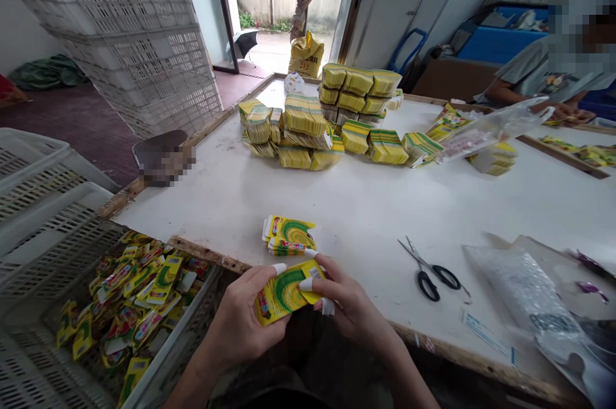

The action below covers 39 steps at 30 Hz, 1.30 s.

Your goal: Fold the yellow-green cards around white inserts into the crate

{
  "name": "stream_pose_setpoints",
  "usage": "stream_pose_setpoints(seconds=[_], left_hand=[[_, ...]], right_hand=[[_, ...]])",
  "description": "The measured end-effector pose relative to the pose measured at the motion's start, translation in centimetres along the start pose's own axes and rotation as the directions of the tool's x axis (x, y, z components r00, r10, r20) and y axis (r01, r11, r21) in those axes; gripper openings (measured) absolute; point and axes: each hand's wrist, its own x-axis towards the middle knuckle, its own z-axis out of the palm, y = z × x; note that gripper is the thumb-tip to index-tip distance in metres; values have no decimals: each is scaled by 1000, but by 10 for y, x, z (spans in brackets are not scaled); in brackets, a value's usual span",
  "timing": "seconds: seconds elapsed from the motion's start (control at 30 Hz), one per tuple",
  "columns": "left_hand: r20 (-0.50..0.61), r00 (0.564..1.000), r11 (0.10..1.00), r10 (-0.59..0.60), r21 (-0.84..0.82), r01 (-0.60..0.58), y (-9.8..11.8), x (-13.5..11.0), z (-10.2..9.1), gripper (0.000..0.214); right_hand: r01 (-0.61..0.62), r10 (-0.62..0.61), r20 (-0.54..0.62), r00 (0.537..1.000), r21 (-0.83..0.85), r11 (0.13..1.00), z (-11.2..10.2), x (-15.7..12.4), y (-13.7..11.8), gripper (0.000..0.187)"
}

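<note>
Between my two hands is a small yellow and green printed carton point(287, 290), held over the table's front edge. My left hand point(243, 309) grips its left end, thumb below and fingers behind. At its right end, the white-covered fingertips of my right hand point(344, 300) press on the end flap. A short stack of flat cartons point(290, 235) lies on the table just beyond my hands. Below left, a white plastic crate point(178, 332) holds a loose heap of yellow cartons point(139, 287).
Bundles of flat cartons point(305, 115) are piled at the table's far side. Black-handled scissors point(428, 271) and a clear plastic bag point(517, 287) lie to the right. Stacked white crates point(129, 30) stand at left. Across the table, a person point(534, 75) handles small yellow items.
</note>
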Motion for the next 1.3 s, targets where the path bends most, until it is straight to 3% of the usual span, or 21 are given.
stream_pose_setpoints(seconds=[0.13, 0.4, 0.6, 0.7, 0.77, 0.83, 0.9, 1.07, 1.1, 1.2, 1.3], left_hand=[[0, 1000, 999, 26, 22, -26, 2, 1, 0, 47], [15, 998, 998, 55, -5, -55, -1, -3, 1, 52], [-15, 998, 997, 68, 40, -67, -3, -3, -3, 51], [-6, 1000, 999, 7, -51, -7, -4, -4, -2, 52], [-68, 990, 981, -121, -161, 109, -8, -6, 3, 60], [-191, 940, 922, -283, -325, 212, -15, -7, 11, 68], [-258, 861, 815, -438, -518, 260, -22, -8, 19, 65], [-207, 686, 514, -698, -811, 279, -27, -8, 23, 51], [-177, 684, 476, -708, -834, 277, -24, -7, 21, 51], [-1, 743, 370, -669, -868, 331, -14, -7, 20, 52], [78, 770, 340, -634, -865, 368, -6, -7, 24, 58]], right_hand=[[-3, 4, -45, 999, 8, 1000, 7, -4, 2, 30], [-46, 42, 37, 998, 104, 994, -6, -5, -5, 24], [-28, 28, -2, 1000, 26, 999, 10, -5, -2, 30], [-29, 31, -37, 999, 60, 998, 17, -4, -3, 31], [-30, 39, -91, 995, 92, 995, 21, -3, -2, 29], [-41, 55, -154, 987, 90, 995, 24, -3, 0, 26], [-36, 46, -206, 978, 55, 998, 26, -2, 2, 24], [31, -38, -257, 966, -31, 999, 31, -1, 7, 22], [43, -52, -269, 962, -39, 998, 32, -1, 8, 23], [57, -77, -287, 955, -78, 995, 34, -2, 10, 27], [53, -90, -245, 965, -155, 987, 37, -3, 9, 40]])
